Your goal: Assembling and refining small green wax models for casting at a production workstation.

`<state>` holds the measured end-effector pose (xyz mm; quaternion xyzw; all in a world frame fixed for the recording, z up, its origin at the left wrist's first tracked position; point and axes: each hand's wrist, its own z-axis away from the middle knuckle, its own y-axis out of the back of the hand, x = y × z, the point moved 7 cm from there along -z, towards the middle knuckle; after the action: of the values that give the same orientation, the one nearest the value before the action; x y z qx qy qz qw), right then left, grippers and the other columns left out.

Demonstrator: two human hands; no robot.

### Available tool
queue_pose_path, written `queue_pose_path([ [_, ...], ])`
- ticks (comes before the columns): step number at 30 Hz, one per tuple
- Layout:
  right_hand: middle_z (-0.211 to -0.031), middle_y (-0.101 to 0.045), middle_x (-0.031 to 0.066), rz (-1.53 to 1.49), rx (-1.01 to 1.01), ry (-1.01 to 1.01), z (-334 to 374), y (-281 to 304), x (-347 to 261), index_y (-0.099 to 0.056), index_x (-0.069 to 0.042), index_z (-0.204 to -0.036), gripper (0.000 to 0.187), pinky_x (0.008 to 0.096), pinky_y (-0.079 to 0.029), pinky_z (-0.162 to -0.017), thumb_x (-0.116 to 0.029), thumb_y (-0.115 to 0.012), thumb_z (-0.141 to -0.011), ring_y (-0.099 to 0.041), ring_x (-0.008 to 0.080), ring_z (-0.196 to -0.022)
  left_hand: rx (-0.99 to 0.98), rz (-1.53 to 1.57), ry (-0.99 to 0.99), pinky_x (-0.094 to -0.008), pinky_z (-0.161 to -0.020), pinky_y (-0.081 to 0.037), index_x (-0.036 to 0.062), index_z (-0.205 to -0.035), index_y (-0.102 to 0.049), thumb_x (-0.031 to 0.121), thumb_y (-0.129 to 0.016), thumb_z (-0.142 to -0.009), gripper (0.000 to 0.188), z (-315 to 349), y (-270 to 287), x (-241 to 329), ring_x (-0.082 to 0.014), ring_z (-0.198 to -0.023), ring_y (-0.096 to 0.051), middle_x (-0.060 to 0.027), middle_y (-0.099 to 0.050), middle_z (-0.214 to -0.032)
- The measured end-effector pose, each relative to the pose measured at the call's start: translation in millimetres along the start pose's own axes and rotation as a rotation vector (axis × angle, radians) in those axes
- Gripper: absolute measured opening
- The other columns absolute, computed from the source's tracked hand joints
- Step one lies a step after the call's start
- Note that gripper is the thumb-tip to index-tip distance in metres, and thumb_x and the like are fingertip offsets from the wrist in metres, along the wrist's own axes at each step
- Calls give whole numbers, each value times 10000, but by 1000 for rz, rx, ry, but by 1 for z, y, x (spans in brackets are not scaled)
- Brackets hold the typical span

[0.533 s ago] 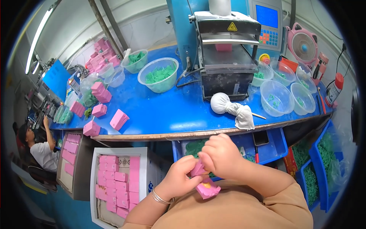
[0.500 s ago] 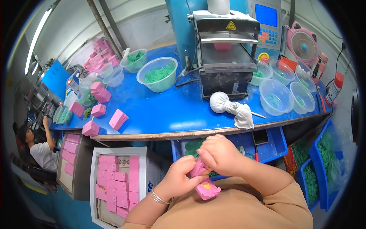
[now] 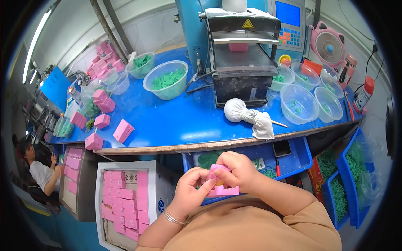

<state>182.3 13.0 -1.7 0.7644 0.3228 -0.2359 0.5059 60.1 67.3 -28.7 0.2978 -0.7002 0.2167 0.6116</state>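
Note:
Close to my body, both hands grip a pink block (image 3: 227, 191) that looks like a two-part rubber mould, its halves partly apart. My left hand (image 3: 188, 193) is closed round its left side, thumb along the top. My right hand (image 3: 240, 170) is closed over its upper right, with fingers bent onto the raised half. A hint of yellow shows between the fingers; the rest of the inside is hidden. Beyond my hands is a blue drawer tray (image 3: 299, 165) holding green pieces and a dark phone (image 3: 282, 148).
A press (image 3: 243, 62) stands on the blue table (image 3: 184, 125). Nearby are a tied white cloth bag (image 3: 235, 111), a tub of green pieces (image 3: 167, 79) and loose pink blocks (image 3: 123, 130). A box (image 3: 153, 201) of pink blocks stands lower left. Another person (image 3: 42, 173) sits far left.
The pink block has been turned more level and raised slightly, with its halves now spread differently. My right hand has moved lower onto it. The view has shifted slightly.

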Motion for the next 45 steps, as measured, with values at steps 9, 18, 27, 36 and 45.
queue_pose_path([
  [9, -1033, -567, 137, -390, -14, -26, 14, -3, -4, -501, 9, -1170, 324, 320, -500, -796, -101, -571, -873, -593, 211, -925, 134, 93, -19, -233, -679, -413, 9, -936, -602, 66, -691, -784, 185, 4, 12, -6, -103, -763, -496, -38, -556, -898],
  [18, -1097, -597, 99, -1043, -328, -398, 27, -50, 10, -503, 16, -1169, 339, 306, -490, -847, -104, -626, -876, -600, 156, -956, 38, -118, -73, -241, -770, -447, 3, -1003, -558, 3, -646, -807, 215, 1, 10, 3, -94, -862, -543, -31, -560, -907],
  [27, -795, -646, 96, -438, -277, -243, 21, -34, 5, -591, -8, -969, 229, 280, -468, -624, -208, -637, -865, -611, 148, -691, -24, 444, 230, -251, -787, -491, -8, -1061, -531, 66, -598, -881, 206, -1, 4, -17, -102, -890, -589, -58, -612, -978],
  [36, -826, -660, 76, -555, -262, -284, 24, -36, 7, -602, 0, -1023, 248, 260, -468, -632, -182, -650, -860, -600, 110, -711, -58, 426, 157, -268, -817, -489, -4, -1073, -532, 31, -626, -853, 241, 5, 2, -15, -117, -911, -591, -59, -610, -992],
  [45, -854, -665, 73, -555, -316, -297, 25, -40, 13, -602, 3, -1014, 241, 264, -473, -631, -178, -648, -863, -613, 101, -753, -87, 509, 174, -273, -833, -484, 5, -1112, -539, 34, -630, -852, 277, 7, -4, -21, -118, -971, -568, -55, -586, -1064],
])
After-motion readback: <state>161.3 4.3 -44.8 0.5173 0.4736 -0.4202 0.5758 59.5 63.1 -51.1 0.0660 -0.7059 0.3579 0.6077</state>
